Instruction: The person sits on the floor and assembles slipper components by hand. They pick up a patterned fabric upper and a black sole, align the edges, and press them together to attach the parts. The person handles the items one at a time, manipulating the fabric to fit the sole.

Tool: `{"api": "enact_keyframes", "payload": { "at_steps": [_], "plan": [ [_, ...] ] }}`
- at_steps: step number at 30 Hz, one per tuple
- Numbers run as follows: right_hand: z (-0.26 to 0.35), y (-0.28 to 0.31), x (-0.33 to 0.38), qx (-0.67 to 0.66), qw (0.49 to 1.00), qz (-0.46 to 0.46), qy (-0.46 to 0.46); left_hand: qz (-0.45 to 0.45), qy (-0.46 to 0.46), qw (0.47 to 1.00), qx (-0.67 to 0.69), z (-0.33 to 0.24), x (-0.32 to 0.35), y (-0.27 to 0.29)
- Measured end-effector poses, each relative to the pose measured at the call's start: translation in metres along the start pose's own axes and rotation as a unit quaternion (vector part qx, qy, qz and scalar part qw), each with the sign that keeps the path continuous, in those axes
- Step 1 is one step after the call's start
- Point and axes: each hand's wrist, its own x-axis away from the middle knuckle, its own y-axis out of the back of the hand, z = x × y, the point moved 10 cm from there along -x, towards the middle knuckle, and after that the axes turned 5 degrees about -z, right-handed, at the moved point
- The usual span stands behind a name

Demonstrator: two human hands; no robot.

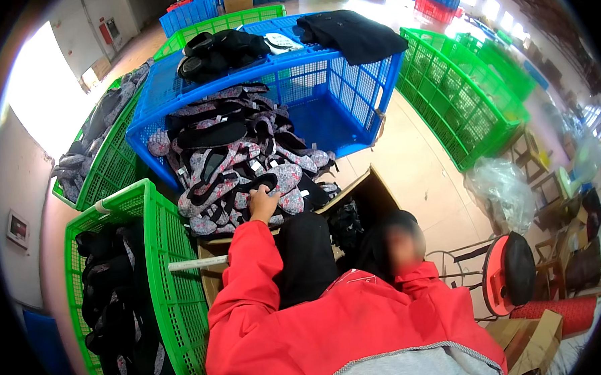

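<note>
Left hand [264, 204] rests flat on the shoe pile [239, 163], fingers apart, clamping nothing — best to pinch one sole at the fingertips. Right hand out of view.

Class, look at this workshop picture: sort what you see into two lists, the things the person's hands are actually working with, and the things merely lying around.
In hand:
left hand, resting on the pile
pile of patterned slippers
blue crate holding the pile
right hand, blurred, near the cardboard box

Lying about:
black garment on the crate's rim
green crates
clear plastic bag
round orange stool
</note>
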Motion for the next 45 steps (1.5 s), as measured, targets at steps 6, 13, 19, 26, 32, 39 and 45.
{"api": "enact_keyframes", "payload": {
  "at_steps": [6, 13, 19, 26, 32, 39, 45],
  "plan": [
    [0.015, 0.013, -0.005, -0.009, 0.999, -0.033, 0.036, -0.059, -0.091, 0.993, 0.049, -0.022, 0.014, 0.020],
    [0.003, 0.009, -0.005, 0.014, 0.999, -0.018, -0.025, 0.006, -0.081, 0.958, 0.276, -0.042, 0.049, 0.077],
    [-0.061, -0.049, 0.000, -0.256, 0.944, 0.067, -0.195, 0.181, -0.293, 0.920, 0.189, -0.124, 0.158, 0.129],
    [0.022, -0.117, 0.039, -0.316, 0.895, 0.292, -0.117, 0.190, -0.520, 0.826, 0.103, -0.164, 0.253, 0.142],
    [0.069, -0.130, 0.069, -0.430, 0.819, 0.339, -0.168, 0.228, -0.523, 0.821, 0.035, -0.175, 0.282, 0.120],
    [0.068, -0.118, 0.086, -0.444, 0.777, 0.319, -0.311, 0.196, -0.475, 0.858, 0.025, -0.199, 0.290, 0.124],
    [0.057, -0.129, 0.088, -0.451, 0.791, 0.314, -0.271, 0.267, -0.369, 0.885, -0.094, -0.202, 0.293, 0.103]
  ]
}}
